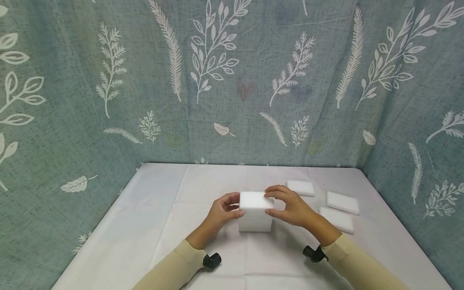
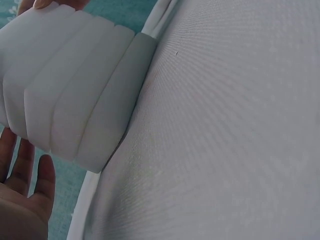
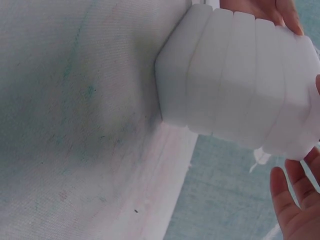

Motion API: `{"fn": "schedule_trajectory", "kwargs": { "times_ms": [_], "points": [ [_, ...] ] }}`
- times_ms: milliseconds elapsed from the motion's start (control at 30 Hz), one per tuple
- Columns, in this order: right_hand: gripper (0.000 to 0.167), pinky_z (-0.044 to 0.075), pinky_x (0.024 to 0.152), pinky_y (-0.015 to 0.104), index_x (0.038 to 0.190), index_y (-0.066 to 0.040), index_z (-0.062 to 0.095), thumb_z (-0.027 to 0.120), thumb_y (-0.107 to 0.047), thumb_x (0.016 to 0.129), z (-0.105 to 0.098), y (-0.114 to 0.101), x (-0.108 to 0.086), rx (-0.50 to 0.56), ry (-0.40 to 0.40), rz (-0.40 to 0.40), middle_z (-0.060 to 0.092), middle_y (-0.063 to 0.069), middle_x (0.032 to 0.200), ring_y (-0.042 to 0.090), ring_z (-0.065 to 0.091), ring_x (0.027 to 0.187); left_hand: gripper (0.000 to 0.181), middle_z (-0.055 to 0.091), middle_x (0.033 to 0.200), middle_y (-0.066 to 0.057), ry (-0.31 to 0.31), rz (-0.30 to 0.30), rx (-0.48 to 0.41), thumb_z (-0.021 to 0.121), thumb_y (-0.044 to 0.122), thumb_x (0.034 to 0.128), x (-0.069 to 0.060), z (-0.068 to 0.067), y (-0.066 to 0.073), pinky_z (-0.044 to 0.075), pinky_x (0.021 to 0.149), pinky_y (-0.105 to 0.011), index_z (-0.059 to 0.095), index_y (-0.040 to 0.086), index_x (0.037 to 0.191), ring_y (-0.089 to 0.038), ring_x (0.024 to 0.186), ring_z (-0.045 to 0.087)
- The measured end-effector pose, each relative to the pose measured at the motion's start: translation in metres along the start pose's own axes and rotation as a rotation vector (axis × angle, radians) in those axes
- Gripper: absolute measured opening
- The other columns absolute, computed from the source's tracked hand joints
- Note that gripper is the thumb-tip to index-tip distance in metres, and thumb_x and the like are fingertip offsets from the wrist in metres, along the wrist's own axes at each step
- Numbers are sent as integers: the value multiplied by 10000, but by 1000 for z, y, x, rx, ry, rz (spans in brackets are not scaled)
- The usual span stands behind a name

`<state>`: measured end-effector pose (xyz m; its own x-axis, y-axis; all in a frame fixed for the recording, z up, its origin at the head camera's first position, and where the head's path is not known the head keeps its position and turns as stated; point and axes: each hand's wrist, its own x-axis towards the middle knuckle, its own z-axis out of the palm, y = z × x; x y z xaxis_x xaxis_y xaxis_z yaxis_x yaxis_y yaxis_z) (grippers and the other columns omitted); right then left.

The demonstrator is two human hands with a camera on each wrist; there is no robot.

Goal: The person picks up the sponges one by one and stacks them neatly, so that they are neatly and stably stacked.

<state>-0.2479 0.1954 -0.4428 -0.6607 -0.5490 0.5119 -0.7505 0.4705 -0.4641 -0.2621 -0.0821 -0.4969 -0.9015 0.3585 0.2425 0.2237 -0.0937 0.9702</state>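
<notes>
A stack of several white rounded blocks [image 1: 255, 219] stands on the white-covered table, its layers plain in the left wrist view [image 2: 75, 85] and the right wrist view [image 3: 235, 75]. On its left side the left hand [image 1: 223, 210] touches the upper part with thumb and fingers. From the right, the right hand [image 1: 290, 205] holds the top block [image 1: 253, 198] near its right edge, thumb in front and fingertips on top. Seen from the right wrist, the right hand's fingers [image 3: 287, 192] are spread beside the upper layers.
Three loose white blocks lie flat on the right of the table [image 1: 145, 225]: one at the back [image 1: 301, 188], one farther right [image 1: 342, 202] and one nearer [image 1: 337, 220]. A green leaf-patterned cloth [image 1: 232, 100] hangs behind and at both sides.
</notes>
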Motion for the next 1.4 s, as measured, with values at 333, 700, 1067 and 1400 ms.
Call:
{"fn": "schedule_trajectory", "kwargs": {
  "times_ms": [333, 700, 1067, 1400],
  "points": [
    [459, 533, 877, 388, 1212, -113, 650, 809, -281, 816, 1, 1, 0, 21, -7, -1, 565, 36, 1292, 190, 536, 1183, 636, 582, 1274, -175, -14, -22, 0, 812, 12, 769, -1, 0, 2, 365, 1050, -548, 525, -13, 1335, -332, 1199, 527],
    [556, 518, 886, 432, 1297, -150, 589, 774, -392, 832, -2, 1, -2, 63, -12, 63, 552, -12, 1321, 165, 512, 1205, 672, 555, 1289, -233, -45, 7, -12, 811, 23, 773, -8, 6, 27, 314, 1048, -618, 485, -57, 1356, -400, 1214, 493],
    [438, 520, 885, 425, 1310, -149, 578, 715, -252, 907, -14, 10, 0, 72, 15, 29, 571, 50, 1301, 205, 531, 1191, 669, 575, 1264, -182, -16, 31, -37, 794, 37, 798, 2, 5, 10, 350, 1041, -584, 464, -37, 1376, -334, 1183, 526],
    [333, 521, 884, 440, 1289, -120, 597, 623, -211, 970, -24, 34, -6, 28, 41, 114, 591, 34, 1275, 234, 576, 1125, 645, 583, 1265, -141, -9, 17, -14, 795, 88, 808, 1, 3, 10, 377, 1040, -544, 485, 3, 1368, -301, 1181, 532]
  ]
}}
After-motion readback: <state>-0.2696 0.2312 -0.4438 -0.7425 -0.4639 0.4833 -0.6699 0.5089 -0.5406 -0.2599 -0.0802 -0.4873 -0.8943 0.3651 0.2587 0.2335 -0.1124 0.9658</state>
